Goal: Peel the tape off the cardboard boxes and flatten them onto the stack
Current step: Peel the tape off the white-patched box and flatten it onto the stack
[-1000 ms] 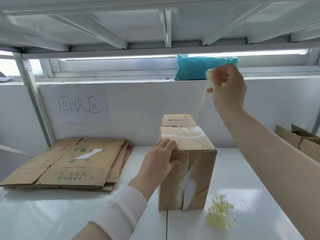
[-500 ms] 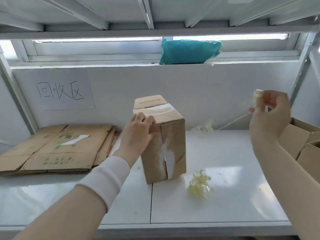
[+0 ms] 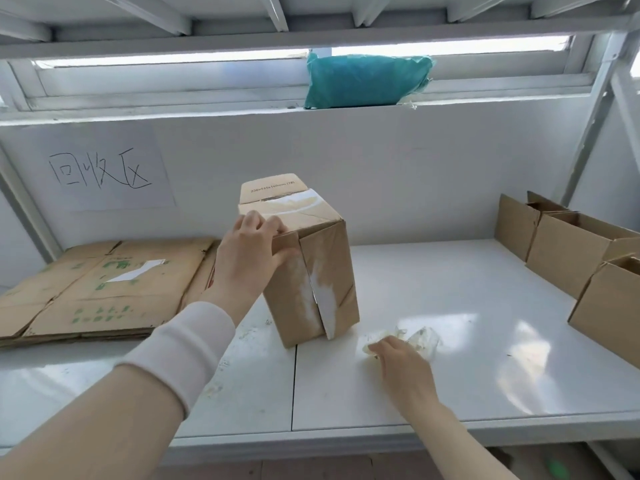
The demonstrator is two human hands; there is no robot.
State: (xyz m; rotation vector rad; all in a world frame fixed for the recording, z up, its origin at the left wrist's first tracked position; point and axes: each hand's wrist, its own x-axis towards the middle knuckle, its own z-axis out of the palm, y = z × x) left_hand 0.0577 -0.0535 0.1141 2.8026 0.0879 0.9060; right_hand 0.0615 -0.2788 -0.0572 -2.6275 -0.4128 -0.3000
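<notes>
A brown cardboard box [image 3: 322, 271] stands on end in the middle of the white shelf [image 3: 450, 375], its far flap open and torn white patches down its front seam. My left hand [image 3: 249, 254] grips its near top corner. My right hand [image 3: 401, 365] is low on the shelf to the right of the box, its fingers on a crumpled wad of clear peeled tape [image 3: 415, 339]. Whether the fingers pinch the wad is hidden. A stack of flattened cardboard [image 3: 97, 289] lies at the left.
Several open cardboard boxes [image 3: 571, 254] crowd the right end of the shelf. A paper sign [image 3: 100, 168] hangs on the back wall. A teal bag [image 3: 367, 81] sits on the ledge above, under a low shelf frame.
My right hand came down from head height with the peeled tape to the wad on the shelf. My left hand kept its grip on the box, which tilted slightly.
</notes>
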